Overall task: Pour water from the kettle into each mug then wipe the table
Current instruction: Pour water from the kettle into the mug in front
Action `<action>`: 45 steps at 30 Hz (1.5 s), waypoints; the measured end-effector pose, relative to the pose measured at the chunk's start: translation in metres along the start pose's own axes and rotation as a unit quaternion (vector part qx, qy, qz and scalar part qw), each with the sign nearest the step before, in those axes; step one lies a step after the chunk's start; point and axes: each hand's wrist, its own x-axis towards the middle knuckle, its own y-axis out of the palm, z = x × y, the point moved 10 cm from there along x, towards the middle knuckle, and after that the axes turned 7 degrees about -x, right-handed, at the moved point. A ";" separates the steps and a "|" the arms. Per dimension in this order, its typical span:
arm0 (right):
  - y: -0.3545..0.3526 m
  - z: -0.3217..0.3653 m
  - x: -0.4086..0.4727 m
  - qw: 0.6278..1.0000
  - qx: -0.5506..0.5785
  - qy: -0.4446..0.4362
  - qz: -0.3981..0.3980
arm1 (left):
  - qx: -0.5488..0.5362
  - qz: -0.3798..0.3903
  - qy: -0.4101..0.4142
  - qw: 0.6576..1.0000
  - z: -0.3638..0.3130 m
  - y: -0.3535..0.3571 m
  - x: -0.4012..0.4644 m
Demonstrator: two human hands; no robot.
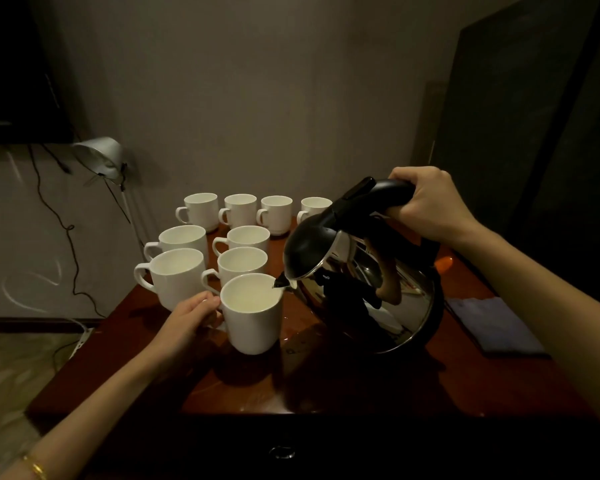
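While the kettle was tipped with its spout just over the rim of the nearest white mug, the step in hand was judged to be filling that mug. To do it well, the tilt should be raised gradually, the spout kept inside the rim, and the pour stopped short of the brim; wet patches on the wooden surface suggested spillage was a real risk.

The right hand was raised above the kettle, fingers wrapped around the black handle, wrist bent to tip the body forward and left. The left hand lay low at the mug's left side, fingers curled about its handle, steadying it on the surface. Whether water was flowing could not be told.

Eight further mugs stood behind. A folded blue cloth lay at the right, untouched.
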 end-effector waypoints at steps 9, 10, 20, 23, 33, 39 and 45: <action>0.001 0.000 0.001 1.000 -0.010 -0.004 0.006 | -0.003 0.010 0.013 1.000 -0.001 0.001 0.001; 0.001 0.000 0.001 1.000 -0.011 -0.004 0.012 | -0.001 0.011 0.015 1.000 0.000 0.001 0.001; 0.004 0.003 0.003 0.999 -0.016 -0.007 0.038 | -0.005 0.021 0.007 1.000 0.001 0.002 0.002; 0.004 0.003 0.004 0.999 -0.013 -0.008 0.038 | -0.014 0.022 0.000 1.000 0.003 0.003 0.001; 0.002 0.001 0.005 0.999 -0.016 -0.003 0.035 | -0.008 0.024 -0.001 1.000 0.002 0.003 -0.001; 0.004 0.002 0.007 0.999 -0.008 -0.001 0.041 | -0.006 0.023 -0.008 1.000 0.005 0.002 -0.001; 0.003 0.007 0.009 0.999 -0.011 -0.009 0.041 | 0.000 0.024 -0.005 1.000 0.002 0.003 -0.001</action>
